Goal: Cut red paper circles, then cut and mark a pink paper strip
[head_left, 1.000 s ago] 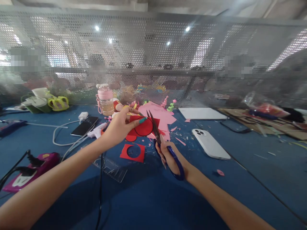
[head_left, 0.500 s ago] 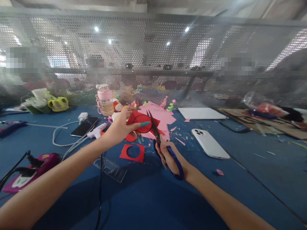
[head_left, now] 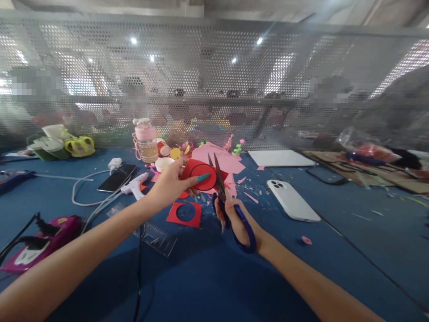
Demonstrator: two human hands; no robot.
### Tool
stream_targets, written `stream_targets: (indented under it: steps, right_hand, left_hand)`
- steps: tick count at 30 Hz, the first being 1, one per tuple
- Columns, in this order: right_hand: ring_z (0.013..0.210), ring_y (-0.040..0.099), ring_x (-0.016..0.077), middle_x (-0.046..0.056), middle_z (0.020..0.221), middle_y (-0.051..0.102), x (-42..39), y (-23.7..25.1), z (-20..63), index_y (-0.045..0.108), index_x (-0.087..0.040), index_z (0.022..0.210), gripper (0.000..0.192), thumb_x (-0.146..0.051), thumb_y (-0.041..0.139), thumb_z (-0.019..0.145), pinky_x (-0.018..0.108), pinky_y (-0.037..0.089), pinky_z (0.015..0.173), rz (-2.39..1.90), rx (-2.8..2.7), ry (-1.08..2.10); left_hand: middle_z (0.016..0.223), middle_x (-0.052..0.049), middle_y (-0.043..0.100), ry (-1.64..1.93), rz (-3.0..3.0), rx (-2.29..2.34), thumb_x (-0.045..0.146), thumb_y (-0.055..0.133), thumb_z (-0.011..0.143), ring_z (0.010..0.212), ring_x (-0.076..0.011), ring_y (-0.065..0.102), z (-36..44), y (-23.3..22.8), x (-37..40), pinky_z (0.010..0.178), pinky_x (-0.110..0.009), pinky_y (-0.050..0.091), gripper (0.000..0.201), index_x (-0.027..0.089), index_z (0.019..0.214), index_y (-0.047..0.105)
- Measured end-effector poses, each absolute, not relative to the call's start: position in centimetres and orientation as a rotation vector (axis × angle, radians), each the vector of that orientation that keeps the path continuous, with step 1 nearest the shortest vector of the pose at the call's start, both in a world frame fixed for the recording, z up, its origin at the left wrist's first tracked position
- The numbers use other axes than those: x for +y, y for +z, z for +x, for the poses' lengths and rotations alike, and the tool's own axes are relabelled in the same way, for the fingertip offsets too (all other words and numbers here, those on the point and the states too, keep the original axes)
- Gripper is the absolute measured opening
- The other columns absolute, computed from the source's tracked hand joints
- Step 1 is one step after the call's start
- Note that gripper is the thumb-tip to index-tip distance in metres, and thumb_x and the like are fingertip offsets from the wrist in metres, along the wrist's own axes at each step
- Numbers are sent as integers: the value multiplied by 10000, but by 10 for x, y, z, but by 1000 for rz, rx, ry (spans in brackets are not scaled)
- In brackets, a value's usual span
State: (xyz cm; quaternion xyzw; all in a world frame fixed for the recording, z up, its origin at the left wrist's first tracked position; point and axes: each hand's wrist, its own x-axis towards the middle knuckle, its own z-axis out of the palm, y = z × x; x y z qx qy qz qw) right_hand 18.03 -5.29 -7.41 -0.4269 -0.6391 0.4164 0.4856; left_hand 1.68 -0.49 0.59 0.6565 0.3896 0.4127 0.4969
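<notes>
- Left grip [head_left: 169,181] holds the red sheet [head_left: 204,168] with the thumb pressed across its near face; the other fingers are mostly hidden behind.
- Right grip [head_left: 238,219] is closed around the handles of the scissors [head_left: 221,192], whose blades stand narrowly parted, pointing up and away.
- Held above the desk [head_left: 201,277], the sheet shows a dark drawn circle, with the blades at its right side; whether paper lies between both blades, I cannot tell.
- Below it on the desk lies a red offcut [head_left: 171,215] with a round hole; pink paper [head_left: 217,154] spreads behind.
- Step in hand, by my judgement: cutting along the drawn circle.
- Next move would call for closing the blades on the line while the left grip turns the sheet, keeping the thumb clear of the cutting edge.
</notes>
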Motion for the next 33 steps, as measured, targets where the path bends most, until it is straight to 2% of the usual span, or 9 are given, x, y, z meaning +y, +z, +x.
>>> stream_targets:
  steps: [7, 15, 22, 33]
  right_hand:
    - [414, 413, 95, -40, 550, 422, -50, -79, 182, 415, -222, 696, 586, -800, 335, 748, 237, 406, 375, -995, -1554, 1009]
    - [367, 384, 83, -59, 497, 373, -51, -77, 182, 394, -226, 655, 601, -812, 299, 746, 225, 371, 348, -1070, -1574, 947]
    - [322, 376, 88, -79, 460, 354, -51, -79, 185, 420, -225, 694, 612, -822, 292, 739, 224, 342, 315, -1119, -1587, 938]
    - [294, 326, 77, -100, 429, 276, -52, -74, 185, 338, -244, 618, 631, -872, 300, 671, 221, 317, 294, -1191, -1585, 975]
  left_hand:
    - [468, 91, 580, 1013, 1581, 929, -26, 635, 738, 395, -59, 586, 20, 4, -8, 387, -126, 444, 253, 159, 724, 463]
    - [465, 97, 576, 1010, 1592, 920, -8, 633, 758, 396, -63, 590, 19, 3, -8, 382, -129, 446, 251, 164, 731, 453]
    - [461, 103, 570, 1007, 1608, 921, -35, 633, 745, 387, -60, 579, 18, 7, -9, 381, -128, 444, 260, 162, 753, 464]
    - [563, 73, 599, 987, 1715, 907, 75, 693, 719, 451, -90, 611, 11, 8, -4, 420, -177, 483, 241, 171, 793, 485]
